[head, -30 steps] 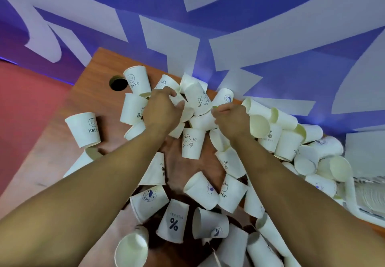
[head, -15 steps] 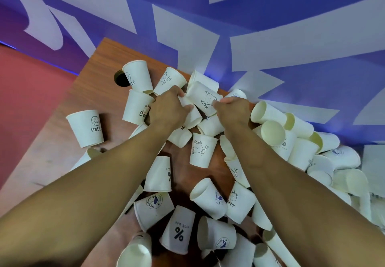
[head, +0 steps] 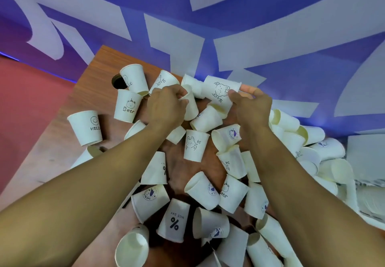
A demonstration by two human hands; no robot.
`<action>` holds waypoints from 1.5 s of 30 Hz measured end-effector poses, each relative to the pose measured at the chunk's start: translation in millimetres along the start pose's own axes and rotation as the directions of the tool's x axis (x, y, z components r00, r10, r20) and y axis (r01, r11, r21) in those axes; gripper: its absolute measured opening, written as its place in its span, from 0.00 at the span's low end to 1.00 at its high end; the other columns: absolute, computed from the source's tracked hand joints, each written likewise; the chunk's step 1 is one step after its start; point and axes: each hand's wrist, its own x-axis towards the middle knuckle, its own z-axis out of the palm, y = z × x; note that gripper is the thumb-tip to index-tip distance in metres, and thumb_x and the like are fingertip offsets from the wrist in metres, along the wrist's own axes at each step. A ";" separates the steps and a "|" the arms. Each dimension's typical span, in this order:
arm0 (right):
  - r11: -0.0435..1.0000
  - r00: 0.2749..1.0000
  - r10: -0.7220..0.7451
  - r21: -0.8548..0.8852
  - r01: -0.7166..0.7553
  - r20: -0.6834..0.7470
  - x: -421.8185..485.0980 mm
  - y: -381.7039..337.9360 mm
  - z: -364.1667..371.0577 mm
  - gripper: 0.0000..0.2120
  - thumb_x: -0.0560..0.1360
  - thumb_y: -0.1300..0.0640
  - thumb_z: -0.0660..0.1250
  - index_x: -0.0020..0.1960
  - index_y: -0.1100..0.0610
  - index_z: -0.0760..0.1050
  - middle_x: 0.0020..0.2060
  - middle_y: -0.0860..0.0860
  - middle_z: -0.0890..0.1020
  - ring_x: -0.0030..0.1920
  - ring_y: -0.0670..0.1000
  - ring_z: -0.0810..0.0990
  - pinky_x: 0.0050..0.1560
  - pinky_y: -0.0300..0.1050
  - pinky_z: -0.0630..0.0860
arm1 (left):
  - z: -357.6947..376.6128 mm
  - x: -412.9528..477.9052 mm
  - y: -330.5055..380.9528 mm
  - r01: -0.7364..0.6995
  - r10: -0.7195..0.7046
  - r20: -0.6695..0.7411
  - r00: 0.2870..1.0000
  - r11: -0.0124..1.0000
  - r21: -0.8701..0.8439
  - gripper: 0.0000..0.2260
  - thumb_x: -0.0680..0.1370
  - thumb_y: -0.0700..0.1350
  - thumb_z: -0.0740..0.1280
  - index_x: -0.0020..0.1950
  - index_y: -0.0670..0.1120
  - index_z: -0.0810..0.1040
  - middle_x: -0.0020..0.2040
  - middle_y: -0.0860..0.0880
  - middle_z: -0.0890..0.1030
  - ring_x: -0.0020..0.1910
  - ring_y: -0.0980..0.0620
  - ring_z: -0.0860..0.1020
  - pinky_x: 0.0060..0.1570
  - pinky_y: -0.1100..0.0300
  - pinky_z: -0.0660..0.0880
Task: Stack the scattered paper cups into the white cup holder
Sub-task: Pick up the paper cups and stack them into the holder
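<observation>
Several white paper cups lie scattered on a brown wooden table (head: 62, 158), some upright, some upside down, some on their sides. My left hand (head: 166, 108) grips a plain white cup (head: 190, 106) near the far edge. My right hand (head: 252, 108) holds a cup with a bear drawing (head: 220, 91), lifted above the pile and tilted on its side. Another cup (head: 191, 85) lies just behind, between the two held cups. The white cup holder (head: 370, 200) shows only partly at the right edge.
A round dark hole (head: 117, 82) is in the table's far left corner. Upright cups marked "HELLO" (head: 86, 128) and "Bear" (head: 127, 106) stand at the left. A blue wall with white shapes rises behind. A red floor lies left of the table.
My right hand has raised the bear cup off the pile and turned it sideways. My left hand has closed around a plain cup. The view shifted slightly.
</observation>
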 end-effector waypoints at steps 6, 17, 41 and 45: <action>0.983 0.984 -0.176 -0.046 0.175 -0.015 -42.0 -7.2 -65.5 0.09 0.72 0.61 0.73 0.51 0.56 0.80 0.41 0.49 0.85 0.41 0.44 0.85 0.42 0.39 0.80 | -12.6 -45.1 40.4 -0.126 0.126 -0.003 0.992 0.991 0.045 0.07 0.77 0.49 0.68 0.54 0.52 0.81 0.51 0.53 0.84 0.49 0.48 0.80 0.46 0.57 0.73; 0.743 0.822 -0.569 -0.444 0.501 -0.027 -112.2 22.2 -245.3 0.05 0.73 0.55 0.72 0.48 0.53 0.79 0.39 0.42 0.80 0.41 0.44 0.80 0.45 0.28 0.72 | 26.9 -193.3 149.5 -0.389 0.388 0.036 0.921 0.917 0.089 0.09 0.77 0.49 0.69 0.56 0.51 0.80 0.52 0.52 0.84 0.46 0.53 0.80 0.42 0.63 0.71; 0.672 0.671 -0.676 -0.629 0.392 -0.304 -39.4 98.9 -541.9 0.03 0.72 0.61 0.69 0.45 0.57 0.78 0.39 0.49 0.81 0.41 0.52 0.77 0.42 0.51 0.74 | 258.0 -321.2 347.0 -0.772 0.773 -0.006 0.635 0.634 -0.051 0.03 0.77 0.47 0.68 0.48 0.50 0.81 0.42 0.53 0.81 0.42 0.47 0.77 0.42 0.50 0.70; 0.639 0.713 -0.666 -0.660 0.395 -0.217 -8.8 105.6 -546.3 0.03 0.71 0.61 0.69 0.45 0.56 0.78 0.39 0.50 0.82 0.47 0.55 0.80 0.46 0.46 0.75 | 282.8 -313.7 345.8 -0.809 0.809 0.018 0.587 0.587 0.025 0.03 0.76 0.46 0.70 0.49 0.50 0.82 0.43 0.52 0.82 0.42 0.46 0.77 0.42 0.50 0.70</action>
